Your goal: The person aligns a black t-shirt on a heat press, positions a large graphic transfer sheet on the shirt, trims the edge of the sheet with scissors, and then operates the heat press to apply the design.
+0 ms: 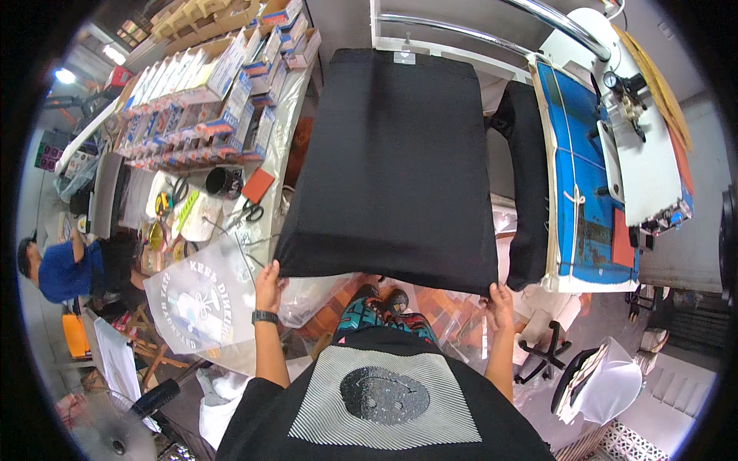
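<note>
A wide piece of black cloth (392, 169), probably a shirt, lies spread smooth and flat in front of me. A small light tag (404, 58) shows at its far edge. My left hand (269, 289), with a dark watch on the wrist, is closed on the near left corner of the cloth. At the near right corner, my right hand (500, 304) pinches the same hem. Whatever supports the cloth is hidden beneath it. Close to my left hand, a clear film sheet (196, 303) with a white print hangs over the table edge.
More black cloth (526, 184) lies to the right, beside a blue-topped press (573, 169). On the left table are boxes (192, 115), scissors (252, 211), a black mug (223, 182) and a red card (257, 186). A wheeled chair base (550, 353) stands at right; another person (69, 265) is far left.
</note>
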Motion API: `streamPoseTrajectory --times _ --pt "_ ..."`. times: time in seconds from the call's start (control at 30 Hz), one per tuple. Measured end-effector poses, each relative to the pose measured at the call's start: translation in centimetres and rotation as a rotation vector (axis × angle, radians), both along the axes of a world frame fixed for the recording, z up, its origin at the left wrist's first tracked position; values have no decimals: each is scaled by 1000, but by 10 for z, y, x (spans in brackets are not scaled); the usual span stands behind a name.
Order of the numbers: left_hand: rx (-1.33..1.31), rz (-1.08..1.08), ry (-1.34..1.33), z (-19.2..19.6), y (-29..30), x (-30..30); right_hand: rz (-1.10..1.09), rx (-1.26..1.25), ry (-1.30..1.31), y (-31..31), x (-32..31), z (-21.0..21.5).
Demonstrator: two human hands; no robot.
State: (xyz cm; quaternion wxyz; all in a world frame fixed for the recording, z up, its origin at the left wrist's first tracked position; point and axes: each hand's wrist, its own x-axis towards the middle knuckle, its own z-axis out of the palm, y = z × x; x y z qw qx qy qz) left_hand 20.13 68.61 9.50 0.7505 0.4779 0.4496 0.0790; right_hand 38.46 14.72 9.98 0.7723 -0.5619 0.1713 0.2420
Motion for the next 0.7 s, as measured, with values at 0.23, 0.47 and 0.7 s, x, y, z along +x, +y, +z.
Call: streamPoseTrajectory --times 0.23,0.47,0.7 --pt "113 39 -119 6 7 -12 -100 -121 -160 -12 -4 17" --pt "322 5 -33 9 3 -21 -106 -194 -180 -13 -2 20" --pt "684 -168 146 -8 5 -11 105 -844 -405 -15 1 10"
